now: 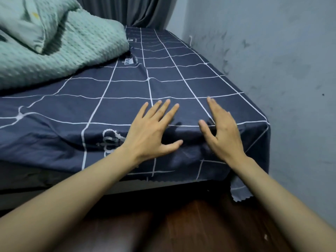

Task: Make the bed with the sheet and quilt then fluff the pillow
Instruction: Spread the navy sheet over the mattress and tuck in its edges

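A navy sheet (127,88) with a white grid and crown prints covers the mattress and hangs over its near edge. My left hand (151,130) lies flat on the sheet near that edge, fingers spread and straight. Just to its right, my right hand (221,128) rests on the sheet with straight fingers, close to the bed's near right corner. A mint green dotted quilt (60,57) is bunched in a heap at the far left of the bed. A pale green pillow (31,20) lies on top of the heap.
A grey wall (281,70) runs along the bed's right side, tight against the mattress. Dark curtains (131,10) hang behind the bed's far end. Dark wooden floor (190,224) shows below the near edge, where a sheet corner (240,191) dangles.
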